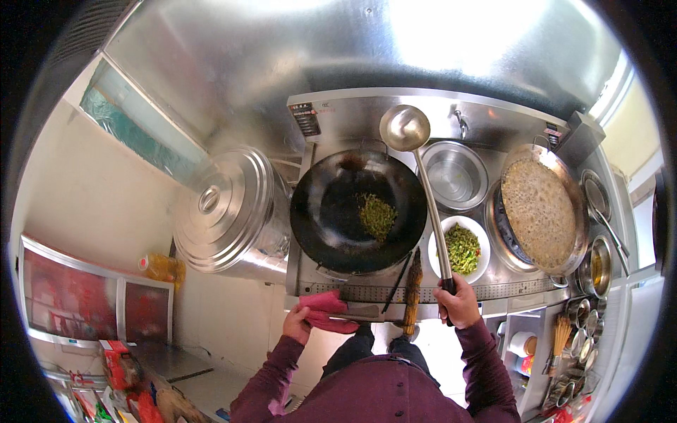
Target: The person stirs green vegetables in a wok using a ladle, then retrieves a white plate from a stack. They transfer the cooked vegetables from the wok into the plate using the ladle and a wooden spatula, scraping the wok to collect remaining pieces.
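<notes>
My right hand (459,303) grips the dark handle of a long steel ladle (406,128), whose bowl is raised near the stove's back panel. In my left hand (298,323) is a red cloth (323,312), at the stove's front edge. Between and beyond my hands, a black wok (338,185) holds a small heap of chopped green food (377,217). Right of the wok, a white bowl (435,256) contains chopped green vegetables (462,248). A bamboo brush (413,291) and a thin black rod (396,284) lie across the front edge.
A large lidded steel pot (227,211) stands left of the wok. Behind the white bowl is a steel pot of clear liquid (453,177). At right, a second wok (579,211) holds foamy brownish liquid, with a steel bowl of yellow liquid (597,267) and several small containers beyond.
</notes>
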Motion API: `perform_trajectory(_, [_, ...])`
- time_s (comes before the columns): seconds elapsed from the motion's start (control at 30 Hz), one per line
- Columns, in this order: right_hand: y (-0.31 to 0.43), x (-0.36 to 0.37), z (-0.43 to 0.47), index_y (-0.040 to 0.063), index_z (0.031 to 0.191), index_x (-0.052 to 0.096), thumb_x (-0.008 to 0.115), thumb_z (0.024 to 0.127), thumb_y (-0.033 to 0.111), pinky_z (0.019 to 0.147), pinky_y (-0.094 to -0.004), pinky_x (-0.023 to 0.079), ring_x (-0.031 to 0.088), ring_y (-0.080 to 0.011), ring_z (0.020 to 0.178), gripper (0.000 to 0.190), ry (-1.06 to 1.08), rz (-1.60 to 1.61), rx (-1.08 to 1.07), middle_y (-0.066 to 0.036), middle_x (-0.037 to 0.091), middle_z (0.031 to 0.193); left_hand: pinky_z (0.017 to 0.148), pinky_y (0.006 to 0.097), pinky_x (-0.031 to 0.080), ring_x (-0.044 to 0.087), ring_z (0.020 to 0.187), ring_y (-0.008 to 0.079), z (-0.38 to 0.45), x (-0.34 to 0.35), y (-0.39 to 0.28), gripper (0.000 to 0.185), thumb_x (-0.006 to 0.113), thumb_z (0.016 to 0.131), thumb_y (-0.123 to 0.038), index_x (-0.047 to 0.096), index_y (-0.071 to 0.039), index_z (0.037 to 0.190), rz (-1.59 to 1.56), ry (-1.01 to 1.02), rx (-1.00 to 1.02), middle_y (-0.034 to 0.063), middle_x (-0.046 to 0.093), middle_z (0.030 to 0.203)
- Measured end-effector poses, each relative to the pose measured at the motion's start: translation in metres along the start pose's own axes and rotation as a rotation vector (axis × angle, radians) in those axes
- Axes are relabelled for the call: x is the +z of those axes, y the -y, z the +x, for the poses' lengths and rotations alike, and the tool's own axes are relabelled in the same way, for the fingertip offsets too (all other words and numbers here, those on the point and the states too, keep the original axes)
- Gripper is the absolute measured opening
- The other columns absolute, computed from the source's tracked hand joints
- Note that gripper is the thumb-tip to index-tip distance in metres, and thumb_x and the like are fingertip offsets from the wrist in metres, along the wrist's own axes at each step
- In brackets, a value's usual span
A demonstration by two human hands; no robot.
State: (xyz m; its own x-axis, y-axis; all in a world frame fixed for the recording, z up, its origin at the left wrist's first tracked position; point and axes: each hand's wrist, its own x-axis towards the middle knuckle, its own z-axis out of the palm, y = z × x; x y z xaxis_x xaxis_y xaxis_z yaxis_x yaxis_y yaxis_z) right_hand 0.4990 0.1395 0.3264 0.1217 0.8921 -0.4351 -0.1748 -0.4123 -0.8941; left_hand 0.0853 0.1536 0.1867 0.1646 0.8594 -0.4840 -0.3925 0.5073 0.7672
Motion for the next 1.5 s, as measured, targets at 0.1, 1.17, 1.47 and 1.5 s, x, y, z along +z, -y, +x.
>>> perform_trajectory(0.1, [-0.009,-0.005,-0.004,0.001,0.1,0.056,0.066,0.085,0.011,0.034,-0.0262,0.039,0.048,-0.0092,0.039,0.02,0.002,-0.04,-0.019,0.0,0.052,0.057,0.109,0.0492,0.041,0.054,0.124,0.0318,-0.007,0.007,0.002,0.044,0.055,0.092,-0.016,0.052,-0.004,0.134,-0.618,0.105,-0.006,0.014,0.059,0.133])
perform_trajectory(1.17, [-0.018,0.017,-0.041,0.003,0.094,0.052,0.066,0.088,0.011,0.035,-0.0259,0.041,0.049,-0.0097,0.039,0.017,0.047,0.067,0.018,0.0,0.052,0.061,0.09,0.0527,0.053,0.065,0.098,0.0335,0.117,0.049,0.006,0.026,0.055,0.094,-0.031,0.06,-0.012,0.111,-0.472,0.133,-0.193,0.0121,0.067,0.105])
perform_trajectory(1.47, [-0.012,0.02,-0.01,0.001,0.097,0.054,0.065,0.088,0.013,0.038,-0.027,0.041,0.049,-0.011,0.041,0.019,0.027,-0.004,0.018,-0.002,0.052,0.061,0.068,0.0364,0.056,0.066,0.075,0.0199,0.164,0.02,0.038,0.016,0.049,0.092,-0.003,0.062,-0.011,0.088,-0.208,0.092,-0.173,0.0045,0.066,0.083])
perform_trajectory(1.5, [-0.017,0.017,0.007,-0.001,0.095,0.054,0.065,0.086,0.014,0.036,-0.0297,0.042,0.051,-0.0144,0.04,0.02,-0.012,-0.014,-0.043,-0.004,0.053,0.059,0.066,0.036,0.055,0.065,0.074,0.0196,0.168,0.02,0.042,0.015,0.049,0.092,-0.003,0.062,-0.01,0.088,-0.151,0.156,-0.158,0.0046,0.066,0.083])
